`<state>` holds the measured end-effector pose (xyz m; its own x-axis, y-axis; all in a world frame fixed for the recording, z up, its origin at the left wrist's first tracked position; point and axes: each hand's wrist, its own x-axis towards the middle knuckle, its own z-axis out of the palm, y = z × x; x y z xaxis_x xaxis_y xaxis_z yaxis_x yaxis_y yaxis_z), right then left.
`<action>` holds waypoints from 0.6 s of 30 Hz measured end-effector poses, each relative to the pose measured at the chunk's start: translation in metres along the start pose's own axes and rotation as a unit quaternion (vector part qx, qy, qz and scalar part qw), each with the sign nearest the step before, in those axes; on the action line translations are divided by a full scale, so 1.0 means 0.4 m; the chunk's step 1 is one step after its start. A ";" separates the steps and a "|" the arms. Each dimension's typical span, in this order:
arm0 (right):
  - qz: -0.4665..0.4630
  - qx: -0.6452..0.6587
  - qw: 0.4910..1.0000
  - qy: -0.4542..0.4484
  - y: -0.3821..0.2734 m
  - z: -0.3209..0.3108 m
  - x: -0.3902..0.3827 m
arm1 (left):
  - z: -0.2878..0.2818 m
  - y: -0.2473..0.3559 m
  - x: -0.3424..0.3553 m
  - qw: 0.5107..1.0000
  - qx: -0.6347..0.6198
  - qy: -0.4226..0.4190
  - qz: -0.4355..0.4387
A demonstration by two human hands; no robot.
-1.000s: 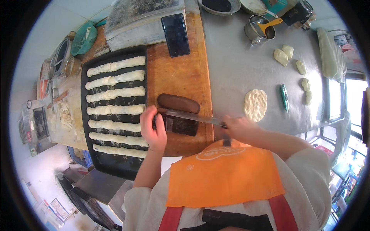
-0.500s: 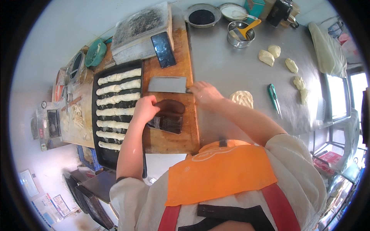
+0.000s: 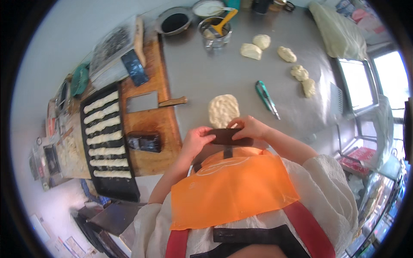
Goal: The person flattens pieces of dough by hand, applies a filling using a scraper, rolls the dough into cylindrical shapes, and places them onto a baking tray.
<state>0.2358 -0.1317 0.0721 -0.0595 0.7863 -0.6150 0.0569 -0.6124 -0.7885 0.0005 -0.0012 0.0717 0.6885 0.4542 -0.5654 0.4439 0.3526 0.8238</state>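
Note:
A dark brown, soft-looking slab (image 3: pixel 224 136) is held level between my two hands, near the front of the metal table. My left hand (image 3: pixel 197 142) grips its left end, and my right hand (image 3: pixel 251 128) pinches its right part. Just beyond the slab lies a flattened round of pale dough (image 3: pixel 223 111). To the left, a cleaver (image 3: pixel 145 102) with a wooden handle rests on the wooden board (image 3: pixel 165 148). Nearer on that board sits a dark brown block (image 3: pixel 145 142), partly in shiny wrapping.
A black baking tray (image 3: pixel 114 187) at the left holds several dough strips. Several dough lumps (image 3: pixel 251 51) and a green utility knife (image 3: pixel 266 99) lie on the metal table (image 3: pixel 193 73). A metal pot (image 3: pixel 218 41) with a yellow-handled brush stands behind; a phone (image 3: pixel 134 68) leans farther left.
My left hand has brought a brown slab from the wooden board to the metal table. My right hand has let go of the cleaver and taken hold of the slab. The view has shifted right.

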 end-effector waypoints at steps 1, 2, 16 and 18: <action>-0.015 -0.053 0.998 0.031 0.013 -0.028 0.005 | 0.023 -0.009 0.041 0.999 -0.032 0.004 -0.006; -0.030 -0.055 0.996 0.059 0.022 -0.054 0.011 | 0.040 -0.011 0.076 0.997 -0.070 0.009 -0.024; -0.142 -0.336 0.904 0.223 0.016 -0.107 0.201 | 0.130 -0.050 0.218 0.753 0.577 0.040 0.314; -0.161 -0.291 0.903 0.273 0.051 -0.075 0.176 | 0.132 -0.063 0.225 0.751 0.569 0.062 0.328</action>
<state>0.2627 -0.0863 0.0128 0.3257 0.9360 -0.1338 0.6472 -0.3239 -0.6901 0.0815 -0.0125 0.0024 0.9462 0.3216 0.0364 0.2831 -0.8768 0.3888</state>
